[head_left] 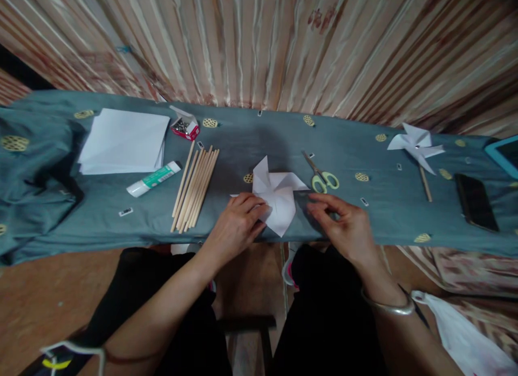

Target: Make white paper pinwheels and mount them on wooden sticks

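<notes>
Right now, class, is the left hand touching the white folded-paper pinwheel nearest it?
Touching: the head view shows the left hand with fingers on the left side of the pinwheel.

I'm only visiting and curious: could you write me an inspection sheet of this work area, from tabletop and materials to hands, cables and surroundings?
Surface: grey-green patterned cloth, wrinkled at the left.
Work things: white paper pinwheel at the left hand; wooden sticks, glue stick, paper stack and open red box of small metal pieces farther left; scissors to the right; second pinwheel on a stick, far right.
Clutter: dark phone; blue-edged device, partly cut off.
Left hand: fingers on the near pinwheel.
Right hand: apart from it, near the scissors; contents unclear.
Cables: nothing seen for certain.
Surroundings: striped curtain behind.
</notes>
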{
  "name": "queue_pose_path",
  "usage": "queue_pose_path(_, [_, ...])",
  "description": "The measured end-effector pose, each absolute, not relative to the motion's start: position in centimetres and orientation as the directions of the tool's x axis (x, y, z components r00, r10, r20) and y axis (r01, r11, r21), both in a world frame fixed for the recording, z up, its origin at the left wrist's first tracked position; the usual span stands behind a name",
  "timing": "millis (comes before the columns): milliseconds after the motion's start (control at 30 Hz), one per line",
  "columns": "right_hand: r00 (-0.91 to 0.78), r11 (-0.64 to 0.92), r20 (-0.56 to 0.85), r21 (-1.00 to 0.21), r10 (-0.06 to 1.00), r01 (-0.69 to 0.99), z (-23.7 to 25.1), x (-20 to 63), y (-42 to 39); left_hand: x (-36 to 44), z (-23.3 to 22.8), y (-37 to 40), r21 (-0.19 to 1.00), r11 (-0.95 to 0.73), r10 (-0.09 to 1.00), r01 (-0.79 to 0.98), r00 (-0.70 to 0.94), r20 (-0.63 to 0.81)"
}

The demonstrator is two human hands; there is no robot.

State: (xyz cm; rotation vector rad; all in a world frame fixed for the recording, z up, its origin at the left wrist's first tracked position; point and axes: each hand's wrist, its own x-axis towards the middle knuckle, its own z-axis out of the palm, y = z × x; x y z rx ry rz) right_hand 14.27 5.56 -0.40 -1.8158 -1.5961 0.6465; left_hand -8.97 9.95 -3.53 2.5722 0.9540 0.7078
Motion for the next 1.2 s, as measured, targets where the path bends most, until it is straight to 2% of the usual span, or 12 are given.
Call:
queue_pose_path(100, [-0.080, 0.229, 0.253, -0.644, 0.964, 0.730, 0.0, 13.6, 5.5, -8.9, -3.5, 10.2, 0.463, -0.725, 0.672, 0.510, 0.671, 0.312])
queue_pose_path(167, [-0.237, 0.363, 0.285, -0.569, 0.929, 0.738, -0.1, 13.0, 5.6, -8.8, -3.5, 10.3, 0.460, -0.732, 0.664, 0.503, 0.679, 0.314])
queue_pose_path(233, [-0.313, 0.414, 0.279, -0.470, 0.908, 0.780, -0.5, 12.6, 5.7, -8.7, -3.7, 10.5, 0.444, -0.747, 0.649, 0.494, 0.689, 0.324])
queue_pose_path(367, [-0.367, 0.445, 0.272, -0.329, 0.890, 0.833, -1.0, 12.9, 5.9, -8.6, -4.1, 10.7, 0.422, -0.774, 0.623, 0.472, 0.688, 0.373])
queue_pose_path(600, [-0.382, 0.463, 0.276, -0.361, 0.882, 0.809, -1.4, 12.9, 6.2, -8.3, -4.1, 10.8, 0.525, -0.684, 0.717, 0.506, 0.598, 0.358])
queue_pose_path(767, [-0.309, 0.421, 0.325, -0.372, 0.894, 0.827, -1.3, 11.8, 6.0, -7.9, -4.1, 11.0, 0.524, -0.639, 0.766, 0.562, 0.528, 0.368])
queue_pose_path(867, [-0.267, 0.401, 0.373, -0.348, 0.889, 0.848, -1.4, 11.3, 5.9, -7.8, -4.2, 11.1, 0.554, -0.601, 0.795, 0.576, 0.499, 0.344])
queue_pose_path(967, [-0.297, 0.434, 0.398, -0.315, 0.868, 0.844, -1.8, 11.0, 6.0, -7.7, -4.3, 11.2, 0.577, -0.576, 0.812, 0.579, 0.487, 0.323])
queue_pose_path(1200, [-0.320, 0.388, 0.318, -0.179, 0.893, 0.904, -2.6, 10.2, 6.3, -7.7, -4.4, 11.2, 0.598, -0.557, 0.824, 0.577, 0.473, 0.311])
